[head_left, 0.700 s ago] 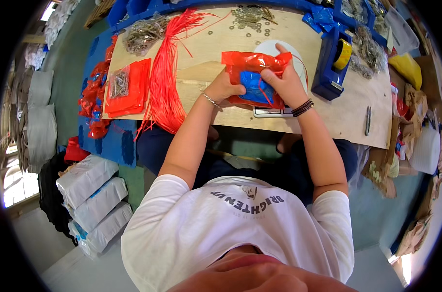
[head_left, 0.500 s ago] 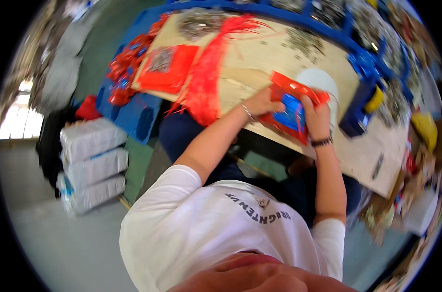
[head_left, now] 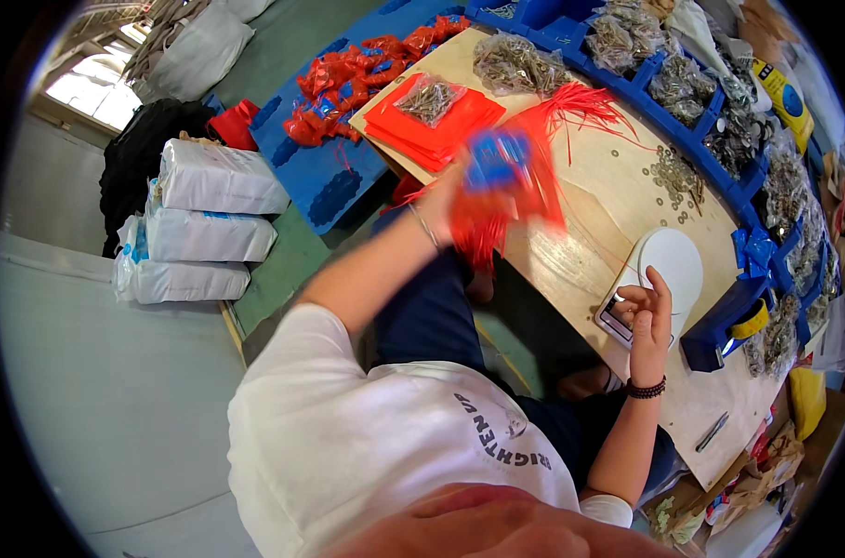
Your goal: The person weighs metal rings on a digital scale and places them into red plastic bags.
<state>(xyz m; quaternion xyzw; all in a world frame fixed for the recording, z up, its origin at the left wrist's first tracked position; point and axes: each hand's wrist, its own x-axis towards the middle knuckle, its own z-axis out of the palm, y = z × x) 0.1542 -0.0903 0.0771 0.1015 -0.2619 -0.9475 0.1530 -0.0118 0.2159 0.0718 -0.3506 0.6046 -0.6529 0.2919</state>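
A red plastic bag with a blue label (head_left: 501, 163) is gripped in my left hand (head_left: 444, 203), over the table's near left edge; both are smeared by motion. Under and beside it lie red plastic strips (head_left: 551, 116), partly hidden by the bag. My right hand (head_left: 650, 312) holds nothing, its fingers loosely bent and apart, over the front of a white kitchen scale (head_left: 675, 265). At the table's left corner a small clear bag of metal parts (head_left: 429, 99) rests on a stack of flat red bags (head_left: 474, 116).
Several filled red bags (head_left: 325, 98) lie on a blue pallet (head_left: 316, 191) left of the table. Blue bins (head_left: 692, 135) with bagged hardware line the far edge. Loose metal washers (head_left: 672, 177), a blue tape dispenser (head_left: 725, 330) and a pen (head_left: 712, 432) are on the tabletop. White wrapped packs (head_left: 220, 177) stand left.
The red bag, held in both hands before, has moved left in my left hand. My right hand has let go of it and is now by the scale. The view has turned left.
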